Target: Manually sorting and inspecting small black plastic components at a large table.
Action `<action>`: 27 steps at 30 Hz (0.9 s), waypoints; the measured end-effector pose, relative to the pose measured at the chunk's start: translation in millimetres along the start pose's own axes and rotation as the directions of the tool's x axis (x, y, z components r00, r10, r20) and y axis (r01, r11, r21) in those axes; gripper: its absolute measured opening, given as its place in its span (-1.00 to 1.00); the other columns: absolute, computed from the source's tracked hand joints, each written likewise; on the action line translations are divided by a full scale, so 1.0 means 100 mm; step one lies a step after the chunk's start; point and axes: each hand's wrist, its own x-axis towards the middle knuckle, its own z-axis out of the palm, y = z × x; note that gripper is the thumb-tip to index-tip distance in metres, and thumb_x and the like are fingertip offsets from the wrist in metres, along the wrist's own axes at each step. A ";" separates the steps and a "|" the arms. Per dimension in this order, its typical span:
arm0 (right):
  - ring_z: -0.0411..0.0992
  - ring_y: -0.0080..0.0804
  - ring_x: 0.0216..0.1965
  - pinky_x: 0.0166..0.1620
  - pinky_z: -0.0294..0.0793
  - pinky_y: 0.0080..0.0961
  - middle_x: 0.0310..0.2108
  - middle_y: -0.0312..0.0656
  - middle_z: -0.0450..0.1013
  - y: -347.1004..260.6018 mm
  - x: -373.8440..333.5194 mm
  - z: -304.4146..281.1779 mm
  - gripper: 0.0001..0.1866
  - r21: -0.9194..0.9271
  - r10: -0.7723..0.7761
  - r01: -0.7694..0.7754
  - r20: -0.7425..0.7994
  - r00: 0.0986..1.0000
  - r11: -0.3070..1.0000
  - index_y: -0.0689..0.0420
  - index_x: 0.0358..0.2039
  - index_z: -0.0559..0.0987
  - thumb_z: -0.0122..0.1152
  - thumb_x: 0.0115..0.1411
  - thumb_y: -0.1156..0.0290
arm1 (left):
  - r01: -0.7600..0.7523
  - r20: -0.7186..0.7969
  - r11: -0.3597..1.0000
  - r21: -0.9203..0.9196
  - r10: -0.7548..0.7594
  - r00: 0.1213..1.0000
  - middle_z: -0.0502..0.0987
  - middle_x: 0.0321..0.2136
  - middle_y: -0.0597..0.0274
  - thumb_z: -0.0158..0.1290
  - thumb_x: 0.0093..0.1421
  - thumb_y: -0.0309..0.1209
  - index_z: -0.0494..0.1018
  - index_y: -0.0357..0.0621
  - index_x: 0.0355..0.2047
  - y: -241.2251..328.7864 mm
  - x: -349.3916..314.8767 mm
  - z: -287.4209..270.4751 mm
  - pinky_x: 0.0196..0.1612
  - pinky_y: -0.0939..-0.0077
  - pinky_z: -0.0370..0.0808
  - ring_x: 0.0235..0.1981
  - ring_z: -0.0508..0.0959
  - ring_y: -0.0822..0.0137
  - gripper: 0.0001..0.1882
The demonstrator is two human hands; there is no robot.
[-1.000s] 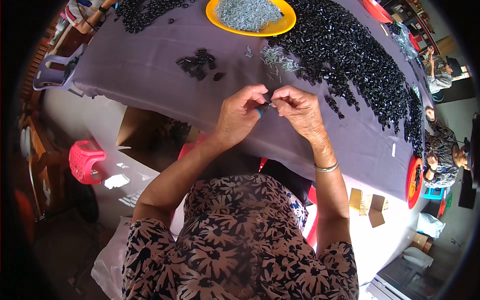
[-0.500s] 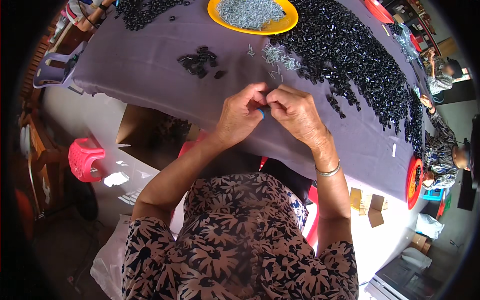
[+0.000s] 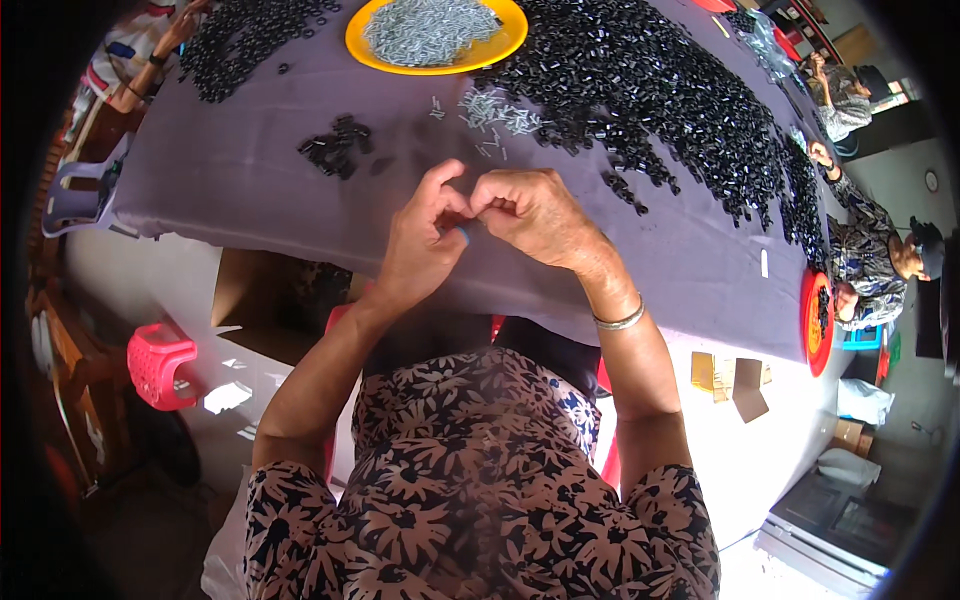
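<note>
The left hand (image 3: 425,240) and right hand (image 3: 535,215) meet fingertip to fingertip above the near edge of the desk (image 3: 250,190), which is covered by a purple cloth. Both hands are curled, pinching a small part (image 3: 465,236) between them; only a blue speck of it shows below the left thumb, and its shape cannot be made out. A silver bangle (image 3: 620,320) circles the right wrist.

Count of things beyond the hands:
- One yellow plate (image 3: 505,40), directly ahead, filled with small silver pins (image 3: 430,25); its far rim is cut off by the picture edge.
- One loose scatter of silver pins (image 3: 495,115) between the plate and the hands.
- One small cluster of black parts (image 3: 335,150) ahead and left of the left hand.
- One wide heap of black parts (image 3: 680,110) ahead and right of the right hand; too many to count.
- One red tray (image 3: 815,320) well right of the right hand, at the desk edge.

One pink stool (image 3: 160,365) stands on the floor, left of the left forearm.
</note>
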 end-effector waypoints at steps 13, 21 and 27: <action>0.41 -0.67 -0.51 -0.42 0.43 -0.62 -0.56 -0.30 0.51 -0.10 -0.15 -0.19 -0.92 0.044 0.244 -0.242 -0.035 0.969 0.969 0.17 -0.38 0.59 0.24 0.07 0.59 | 0.003 -0.012 0.999 -0.044 -0.004 1.000 0.51 -0.32 0.22 -0.13 -0.08 -0.83 0.32 -0.26 0.06 -0.02 0.01 0.01 -0.03 0.53 0.46 -0.19 0.53 0.42 -0.38; 0.36 -0.74 -0.48 -0.42 0.36 -0.75 -0.48 -0.39 0.51 0.44 -0.98 -1.08 -0.91 -0.172 0.283 -0.397 -0.461 0.841 0.901 0.18 -0.32 0.61 0.25 0.13 0.57 | -0.119 0.005 0.993 0.010 0.118 0.993 0.40 -0.34 0.28 -0.28 -0.08 -0.91 0.48 -0.25 -0.22 0.15 0.04 0.01 -0.09 0.69 0.35 -0.25 0.45 0.46 -0.49; 0.41 -0.58 -0.45 -0.36 0.41 -0.64 -0.43 -0.27 0.46 0.51 -1.06 -1.21 -0.83 -0.299 0.289 -0.392 -0.334 0.897 0.870 0.24 -0.27 0.60 0.23 0.07 0.62 | -0.113 -0.016 0.988 -0.108 0.112 0.994 0.40 -0.30 0.31 -0.07 0.05 -0.87 0.49 -0.24 -0.24 0.05 0.04 0.02 -0.10 0.66 0.38 -0.24 0.45 0.48 -0.65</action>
